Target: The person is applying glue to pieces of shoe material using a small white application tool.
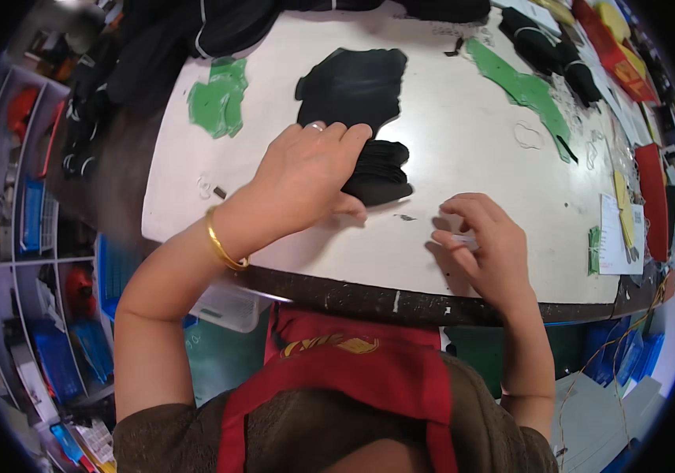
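My left hand (306, 177) is wrapped around a small stack of black cut pieces (381, 175), thumb at its near side and fingers over its left end. The pieces look like fabric or thin leather; their layered edges show on the right. Just beyond lies a larger flat black piece (357, 83), its near edge partly covered by my fingers. Apart from the stack, to its right, my right hand (491, 244) hovers low over the white table (290, 256). Its fingers are bent, with a gap between thumb and forefinger. A pale sliver by the thumb is too small to make out.
Green sheet pieces lie at the left (219, 98) and right (522, 87). Black bundles tied with bands (546, 47) line the far side. A rubber band (528, 135) rests on the right; yellow-handled scissors (625, 213) lie on paper. Shelves (18, 260) stand left of the table.
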`<state>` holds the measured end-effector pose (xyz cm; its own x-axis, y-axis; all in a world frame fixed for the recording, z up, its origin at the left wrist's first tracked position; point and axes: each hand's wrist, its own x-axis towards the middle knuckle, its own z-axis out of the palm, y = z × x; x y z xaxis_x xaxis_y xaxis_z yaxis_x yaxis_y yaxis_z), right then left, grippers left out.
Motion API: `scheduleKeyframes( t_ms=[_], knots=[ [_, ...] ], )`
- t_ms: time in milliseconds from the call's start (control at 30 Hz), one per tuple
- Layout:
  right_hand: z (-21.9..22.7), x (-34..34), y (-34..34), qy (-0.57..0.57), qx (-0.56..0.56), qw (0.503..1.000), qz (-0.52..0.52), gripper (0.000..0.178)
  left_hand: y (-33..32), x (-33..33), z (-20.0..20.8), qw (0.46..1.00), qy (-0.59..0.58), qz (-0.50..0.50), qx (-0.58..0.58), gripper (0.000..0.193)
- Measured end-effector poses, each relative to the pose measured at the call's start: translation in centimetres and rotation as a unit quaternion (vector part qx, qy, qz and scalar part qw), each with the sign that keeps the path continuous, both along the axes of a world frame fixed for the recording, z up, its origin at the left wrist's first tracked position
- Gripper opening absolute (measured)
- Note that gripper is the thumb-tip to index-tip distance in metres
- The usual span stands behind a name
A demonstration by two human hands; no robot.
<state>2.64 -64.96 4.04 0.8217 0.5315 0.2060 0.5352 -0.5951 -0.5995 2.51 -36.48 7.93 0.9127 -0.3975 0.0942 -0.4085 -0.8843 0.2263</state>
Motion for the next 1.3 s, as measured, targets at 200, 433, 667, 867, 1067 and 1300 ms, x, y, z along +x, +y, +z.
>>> scheduleKeyframes(
  t_ms=[200,433,667,867,1067,1300],
  knots=[
    [-0.7,0.4,-2.2,0.016,-0.019,0.999,0.027,0.026,-1.5,2.6,0.2,0.995,-0.029,0.028,0.086,0.117],
    [0.7,1.6,-6.4,0.048,-0.056,0.997,0.003,0.021,-2.8,2.4,-3.2,0.995,-0.049,0.014,0.085,0.121],
    [2.2,9.8,-12.7,0.159,-0.013,0.987,-0.010,0.024,-2.4,0.9,-5.0,0.993,-0.051,0.001,0.111,0.097],
    [2.7,22.9,-15.8,0.180,0.055,0.968,-0.167,0.024,-2.6,-0.8,-4.5,0.987,-0.010,0.035,0.154,0.097],
    [3.1,28.9,-13.6,0.160,-0.072,0.983,-0.060,0.027,-2.2,-4.9,-4.4,0.994,-0.051,0.043,0.081,0.079],
    [3.8,29.7,-9.4,0.005,-0.281,0.958,0.046,0.059,-2.6,-5.3,-3.8,0.993,-0.031,0.110,0.032,0.045]
  ],
)
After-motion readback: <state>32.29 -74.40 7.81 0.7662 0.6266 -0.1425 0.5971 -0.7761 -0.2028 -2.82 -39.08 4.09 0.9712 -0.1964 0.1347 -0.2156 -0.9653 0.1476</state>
